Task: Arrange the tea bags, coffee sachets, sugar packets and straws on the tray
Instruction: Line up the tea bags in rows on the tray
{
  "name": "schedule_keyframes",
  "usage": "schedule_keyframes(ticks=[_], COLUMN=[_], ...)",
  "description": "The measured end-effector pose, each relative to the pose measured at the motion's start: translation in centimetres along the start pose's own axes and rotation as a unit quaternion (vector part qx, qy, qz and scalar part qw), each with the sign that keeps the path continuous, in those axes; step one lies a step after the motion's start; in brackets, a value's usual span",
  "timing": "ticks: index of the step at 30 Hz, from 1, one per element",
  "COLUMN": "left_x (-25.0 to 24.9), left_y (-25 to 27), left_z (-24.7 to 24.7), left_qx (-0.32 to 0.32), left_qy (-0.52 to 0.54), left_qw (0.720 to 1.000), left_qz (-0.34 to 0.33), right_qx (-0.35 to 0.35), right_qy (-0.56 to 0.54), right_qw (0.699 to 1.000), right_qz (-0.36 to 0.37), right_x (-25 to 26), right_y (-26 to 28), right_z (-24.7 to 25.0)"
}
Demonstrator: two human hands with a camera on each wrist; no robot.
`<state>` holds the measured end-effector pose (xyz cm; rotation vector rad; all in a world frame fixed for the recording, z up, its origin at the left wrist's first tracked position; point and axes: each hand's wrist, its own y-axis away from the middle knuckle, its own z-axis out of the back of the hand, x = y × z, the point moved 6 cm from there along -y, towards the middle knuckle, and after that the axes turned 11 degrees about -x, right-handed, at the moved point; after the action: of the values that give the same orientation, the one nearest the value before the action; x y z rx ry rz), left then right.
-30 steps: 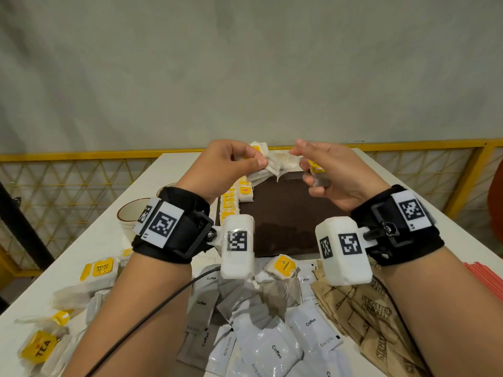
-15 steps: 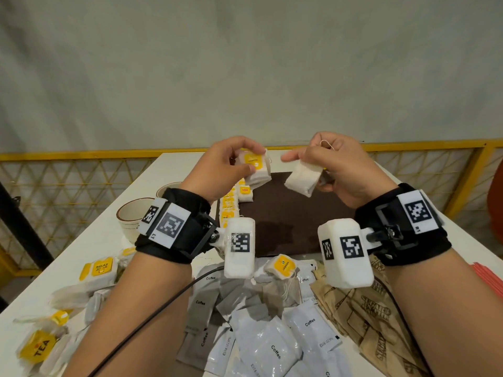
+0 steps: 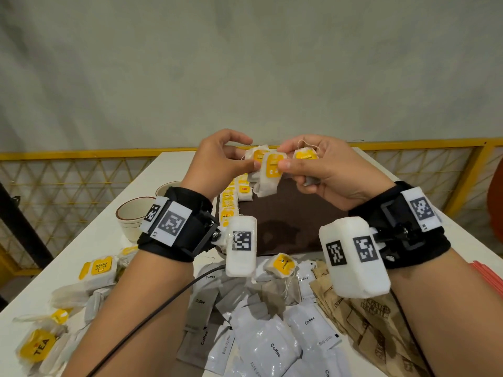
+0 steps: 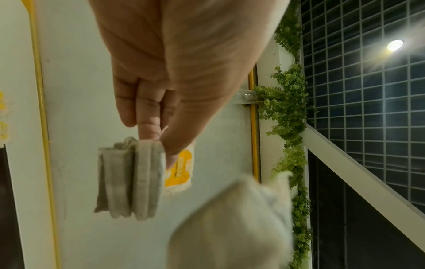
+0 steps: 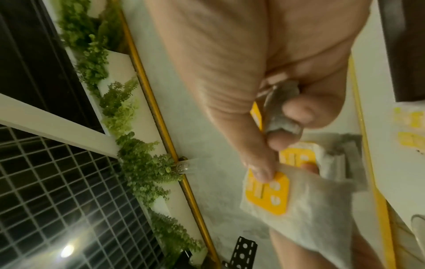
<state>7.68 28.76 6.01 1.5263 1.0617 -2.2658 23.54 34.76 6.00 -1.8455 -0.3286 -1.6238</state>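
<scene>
A plain grey-green wall (image 3: 245, 63) rises behind the white table (image 3: 89, 240). A yellow metal railing (image 3: 81, 155) with diamond lattice runs along the table's far edge. Above the wall, green hanging foliage (image 4: 287, 109) edges a dark grid ceiling (image 4: 368, 91) with one bright lamp (image 4: 395, 45).

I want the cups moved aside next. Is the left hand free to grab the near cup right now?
Probably not yet: the left hand is pinching tea bags above the tray. The near cup itself stands unobstructed beside that wrist.
</scene>
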Motion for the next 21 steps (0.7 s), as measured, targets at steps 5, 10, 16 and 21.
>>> schedule_keyframes(ticks=[5,10,16,21], left_x=[-0.3,-0.7,-0.7,-0.1], left_y=[0.3,0.4,0.8,0.7], left_z=[-0.6,-0.9,-1.8,-1.9], left_qx=[0.025,0.043,0.05,0.04], left_qy=[0.019,0.041,0.102,0.032], left_qw=[1.0,0.998,0.993,0.998], left_qz=[0.001,0.002,0.037,0.026], right_qx=[-0.101,-0.141,-0.181,-0.152], right_qy=[0.073,0.043,0.016,-0.013], right_qw=[0.992,0.989,0.983,0.988], right_qz=[0.023,0.015,0.032,-0.026], right_x=[-0.7,-1.3,-1.7,-1.5], right_y=[-0.5,-0.8,-1.2,-1.2], right_z=[0.3,0.3,0.9,0.7])
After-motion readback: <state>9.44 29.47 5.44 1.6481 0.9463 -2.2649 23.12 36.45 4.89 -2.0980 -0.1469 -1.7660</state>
